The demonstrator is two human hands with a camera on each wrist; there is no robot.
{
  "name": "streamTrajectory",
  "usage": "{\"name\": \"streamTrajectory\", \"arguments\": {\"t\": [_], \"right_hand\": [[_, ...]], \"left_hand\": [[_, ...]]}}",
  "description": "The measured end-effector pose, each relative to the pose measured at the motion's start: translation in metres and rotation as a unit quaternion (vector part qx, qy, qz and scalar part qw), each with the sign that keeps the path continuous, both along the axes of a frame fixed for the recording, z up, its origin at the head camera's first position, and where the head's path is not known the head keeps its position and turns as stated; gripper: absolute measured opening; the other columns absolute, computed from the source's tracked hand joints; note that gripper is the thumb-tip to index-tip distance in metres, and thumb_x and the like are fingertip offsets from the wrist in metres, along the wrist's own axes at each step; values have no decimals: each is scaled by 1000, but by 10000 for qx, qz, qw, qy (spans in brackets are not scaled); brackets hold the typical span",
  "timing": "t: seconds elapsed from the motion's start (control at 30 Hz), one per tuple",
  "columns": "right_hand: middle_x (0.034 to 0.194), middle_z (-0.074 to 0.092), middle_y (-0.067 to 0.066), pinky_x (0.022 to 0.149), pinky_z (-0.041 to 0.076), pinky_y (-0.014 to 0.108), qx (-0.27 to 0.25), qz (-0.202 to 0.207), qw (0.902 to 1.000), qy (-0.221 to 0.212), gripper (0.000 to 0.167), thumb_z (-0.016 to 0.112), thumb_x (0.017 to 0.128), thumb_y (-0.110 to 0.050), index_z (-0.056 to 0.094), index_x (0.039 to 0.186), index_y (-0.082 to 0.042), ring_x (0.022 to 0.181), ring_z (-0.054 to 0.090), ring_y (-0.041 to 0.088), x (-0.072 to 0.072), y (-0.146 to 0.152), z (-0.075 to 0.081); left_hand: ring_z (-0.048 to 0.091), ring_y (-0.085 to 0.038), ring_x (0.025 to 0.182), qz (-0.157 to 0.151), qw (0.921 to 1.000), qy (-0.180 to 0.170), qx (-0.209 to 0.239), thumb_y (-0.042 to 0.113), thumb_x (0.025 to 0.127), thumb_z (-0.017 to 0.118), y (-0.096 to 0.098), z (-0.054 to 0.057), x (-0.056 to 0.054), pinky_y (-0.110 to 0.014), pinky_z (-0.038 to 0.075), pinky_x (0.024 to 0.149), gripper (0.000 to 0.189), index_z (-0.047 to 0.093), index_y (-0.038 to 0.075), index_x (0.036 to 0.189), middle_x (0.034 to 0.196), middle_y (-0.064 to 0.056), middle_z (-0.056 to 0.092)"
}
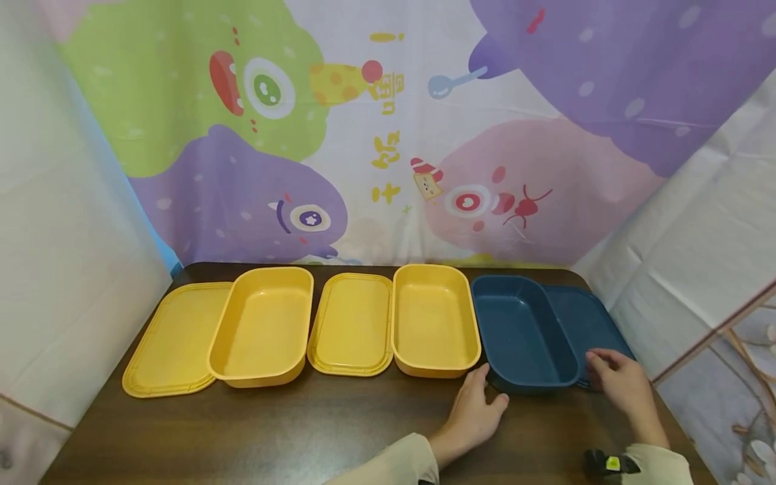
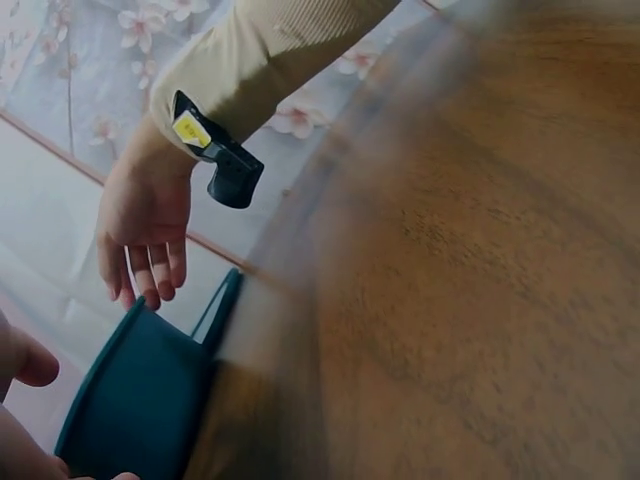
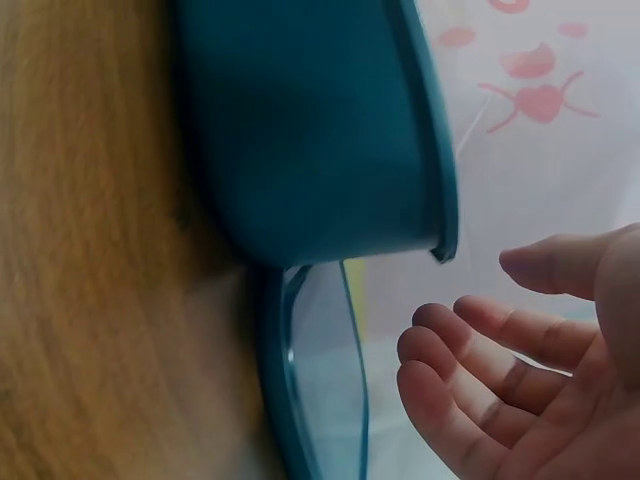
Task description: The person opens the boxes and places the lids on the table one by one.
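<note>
A dark blue box, with no lid on it, stands at the right of the table. My left hand is at its front left corner, thumb spread from the fingers; whether the fingertips touch the wall I cannot tell. Partly behind the box's right side lies a blue lid. Above that lid's front part hovers my right hand, its fingers loosely bent with nothing between them. The right wrist view shows the right hand apart from the box wall.
Left of the blue box stand a yellow box, a flat yellow lid, another yellow box and another yellow lid. A cartoon-printed curtain hangs behind the brown table. Pale sheets close in both sides.
</note>
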State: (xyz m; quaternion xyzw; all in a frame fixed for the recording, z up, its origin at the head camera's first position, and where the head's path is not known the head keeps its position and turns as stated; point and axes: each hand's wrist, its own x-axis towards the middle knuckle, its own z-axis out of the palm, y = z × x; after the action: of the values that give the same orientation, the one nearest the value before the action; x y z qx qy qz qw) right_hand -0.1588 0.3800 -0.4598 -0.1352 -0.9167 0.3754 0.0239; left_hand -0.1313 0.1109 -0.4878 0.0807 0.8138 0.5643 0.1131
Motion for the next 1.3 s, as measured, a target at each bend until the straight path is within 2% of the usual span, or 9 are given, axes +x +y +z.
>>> {"name": "streamTrajectory", "arguments": {"t": [0.1,0.27,0.43,0.57,0.7,0.83,1.03,1.3], "right_hand": [[90,71,16,60,55,26,49,86,9999,139,48,46,102,-29,56,124,13,66,66,7,1,-3,4],[91,71,18,60,55,24,5,103,9993,351,46,48,102,-27,57,123,13,65,61,-2,2,-11,11],[90,71,20,58,54,20,98,116,9981,605,41,50,101,-24,60,119,12,63,57,-7,2,-19,15],[88,71,20,56,52,19,216,104,9967,777,39,51,101,-22,62,117,11,62,55,-8,1,-24,17],[90,71,22,55,51,18,239,107,9955,906,37,51,101,-22,63,116,10,63,54,-9,1,-29,20],[90,70,22,55,51,18,235,157,9945,1008,37,52,101,-23,64,116,8,64,54,-9,1,-34,23],[90,71,20,55,50,17,342,246,9925,1146,36,53,100,-24,65,115,8,64,53,-11,1,-37,30],[90,70,18,56,50,16,446,394,9895,1318,36,55,100,-26,66,116,4,64,54,-8,0,-48,40]], "left_hand": [[57,-21,118,-77,10000,2,-29,27,92,61,-3,3,1,-36,49,94,58,45,5,143,138,-10,52],[58,-19,115,-281,9993,181,-160,27,92,61,-9,7,1,-32,50,93,54,49,6,140,132,-9,55],[59,-13,112,-616,9944,680,-532,28,92,61,-17,12,2,-28,49,93,46,57,7,133,129,-4,58],[60,-10,105,-857,9893,978,-660,26,92,61,-24,16,2,-25,49,88,36,64,9,124,122,-1,62],[61,-11,101,-961,9887,1036,-497,22,93,61,-30,21,1,-22,49,83,31,66,8,121,118,-4,63],[62,-11,100,-995,9887,1064,-338,20,94,60,-35,26,-2,-21,50,83,31,65,7,121,116,-9,64],[62,-13,103,-982,9881,1168,-213,20,95,58,-42,35,-6,-20,51,86,32,63,6,124,118,-11,63],[62,-20,107,-862,9902,1087,183,16,97,56,-54,45,-9,-24,52,87,31,63,4,125,120,-15,62]]}}
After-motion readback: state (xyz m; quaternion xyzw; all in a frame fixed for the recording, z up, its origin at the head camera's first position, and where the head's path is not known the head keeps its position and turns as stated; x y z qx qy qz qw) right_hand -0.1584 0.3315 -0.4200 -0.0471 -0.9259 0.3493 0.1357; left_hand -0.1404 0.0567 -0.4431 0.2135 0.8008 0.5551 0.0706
